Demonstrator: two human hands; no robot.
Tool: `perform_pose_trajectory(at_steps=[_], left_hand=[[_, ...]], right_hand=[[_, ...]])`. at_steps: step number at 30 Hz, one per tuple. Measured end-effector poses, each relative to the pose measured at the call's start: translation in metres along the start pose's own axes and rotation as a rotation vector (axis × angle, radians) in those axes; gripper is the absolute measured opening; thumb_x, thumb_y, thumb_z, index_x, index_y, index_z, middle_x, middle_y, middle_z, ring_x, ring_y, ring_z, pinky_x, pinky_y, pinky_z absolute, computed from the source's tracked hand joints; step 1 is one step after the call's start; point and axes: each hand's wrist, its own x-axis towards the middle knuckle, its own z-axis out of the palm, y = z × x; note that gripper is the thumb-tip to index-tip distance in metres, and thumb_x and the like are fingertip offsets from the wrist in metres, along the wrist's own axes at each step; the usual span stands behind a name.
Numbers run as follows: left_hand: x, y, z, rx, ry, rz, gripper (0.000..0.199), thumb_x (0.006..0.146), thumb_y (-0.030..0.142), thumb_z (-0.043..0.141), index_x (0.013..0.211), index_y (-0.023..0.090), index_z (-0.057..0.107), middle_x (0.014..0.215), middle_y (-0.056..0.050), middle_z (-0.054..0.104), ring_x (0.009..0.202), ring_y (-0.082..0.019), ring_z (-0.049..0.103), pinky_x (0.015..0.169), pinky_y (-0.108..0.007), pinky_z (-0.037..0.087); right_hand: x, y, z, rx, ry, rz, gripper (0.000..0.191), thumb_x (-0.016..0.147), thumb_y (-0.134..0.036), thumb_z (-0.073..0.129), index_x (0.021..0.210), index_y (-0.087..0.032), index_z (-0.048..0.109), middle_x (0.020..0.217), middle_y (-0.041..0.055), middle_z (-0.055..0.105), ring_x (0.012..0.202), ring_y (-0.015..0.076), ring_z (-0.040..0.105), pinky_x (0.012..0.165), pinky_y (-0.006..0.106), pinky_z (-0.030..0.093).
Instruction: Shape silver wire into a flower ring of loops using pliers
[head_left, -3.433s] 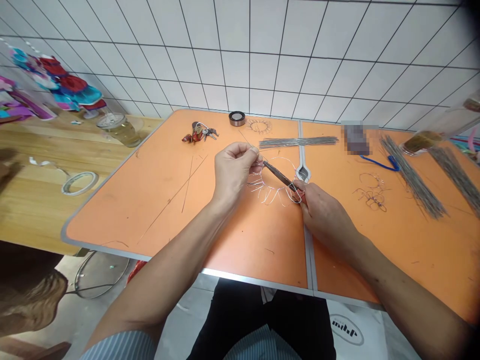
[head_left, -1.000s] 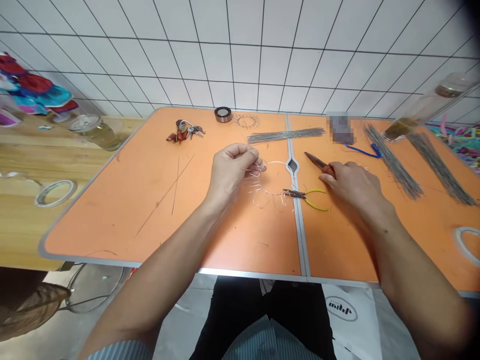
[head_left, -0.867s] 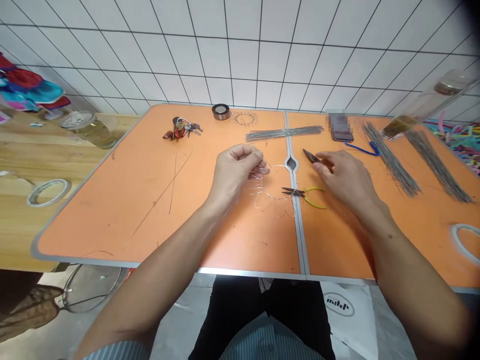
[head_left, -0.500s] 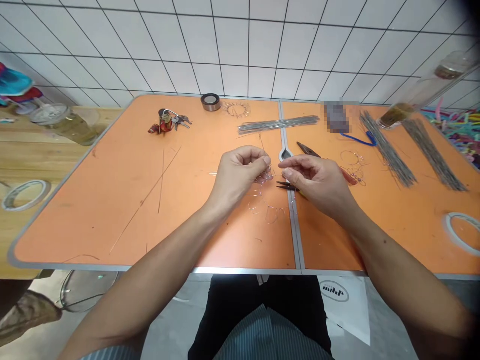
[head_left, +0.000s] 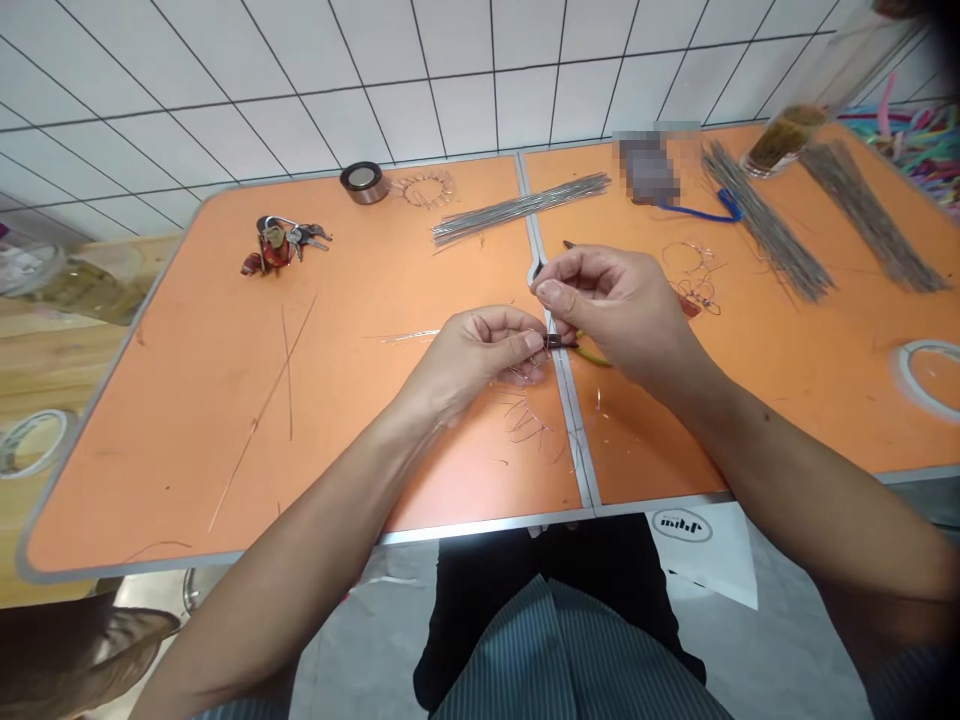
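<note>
My left hand (head_left: 484, 355) is closed in a pinch on a thin looped wire (head_left: 529, 408), whose row of fine loops hangs below the fingers over the table. Just to the right and a little higher, my right hand (head_left: 619, 300) has its thumb and fingertips pressed together; whatever they pinch is too fine to make out. Under it lie yellow-handled pliers (head_left: 594, 357), their dark jaws close to my left fingertips. A second tool with a red handle (head_left: 688, 305) is mostly covered by my right hand.
Bundles of straight wires (head_left: 521, 208) lie toward the back and right of the orange table (head_left: 172, 420). Also there are a tape roll (head_left: 364, 183), keys (head_left: 289, 243), a wire ring (head_left: 424, 189), bent wire loops (head_left: 694, 270), a glass jar (head_left: 784, 140) and loose wires (head_left: 262, 410).
My right hand has risen and moved slightly left, its fingertips drawn closer together. My left hand keeps its pinch on the looped wire. The camera view has shifted and tilted.
</note>
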Motion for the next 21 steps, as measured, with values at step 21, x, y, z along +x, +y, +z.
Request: perform_pose_trajectory(at_steps=[21], left_hand=[[-0.0022,0.0008,0.0010,0.060,0.052,-0.011,0.033,0.082,0.046,0.097,0.084,0.016,0.083,0.078,-0.005,0.079,0.062,-0.015,0.073,0.064,-0.027,0.062]], right_hand=[[-0.0010,0.0023,-0.0016,0.049,0.068,-0.077,0.015,0.093,-0.030,0.091,0.089,-0.021,0.079,0.073,-0.0014,0.069,0.062,0.0116,0.063,0.061,0.026,0.059]])
